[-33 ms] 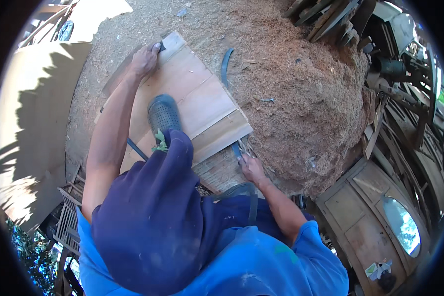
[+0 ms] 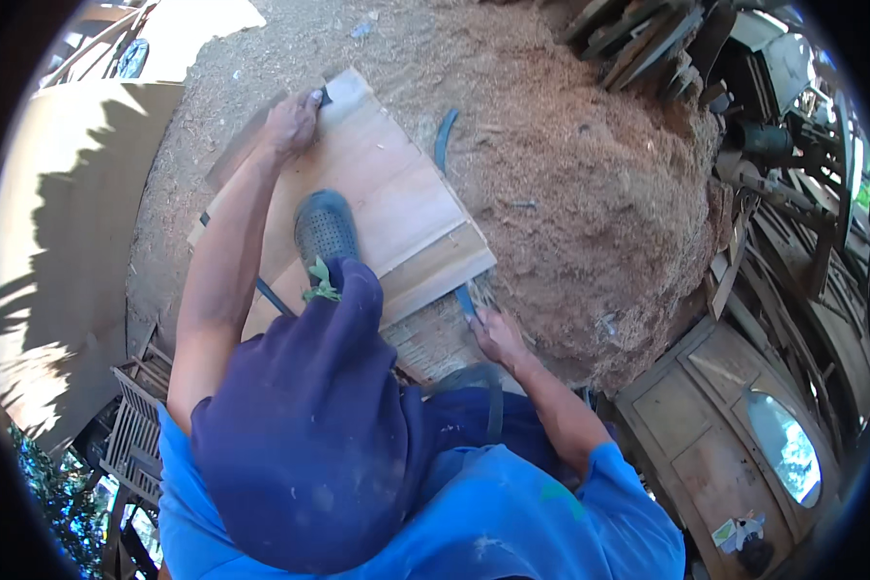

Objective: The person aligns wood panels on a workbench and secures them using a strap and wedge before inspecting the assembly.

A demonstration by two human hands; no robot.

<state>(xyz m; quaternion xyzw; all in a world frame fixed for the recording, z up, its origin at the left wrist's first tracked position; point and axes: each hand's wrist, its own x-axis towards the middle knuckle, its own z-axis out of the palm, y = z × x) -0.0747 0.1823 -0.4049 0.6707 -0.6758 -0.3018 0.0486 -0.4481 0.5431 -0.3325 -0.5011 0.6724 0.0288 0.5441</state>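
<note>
Pale rectangular plywood board: lies flat on sawdust-strewn ground, tilted across the middle of the scene, with a second, narrower pale board under its near right edge.

Left hand: at the board's far left corner, fingers closed on a small dark object too small to identify.

Right hand: at the board's near right corner, fingers closed on a thin blue tool whose tip touches the board edge.

Dark blue perforated shoe: planted on the board's centre.

Heap of reddish-brown sawdust: right of the board.

Curved blue strip: on the ground just beside the board's far right edge.

Brown wooden cabinet with oval mirror: near right; small pale label with a dark patch on its near face.
</note>
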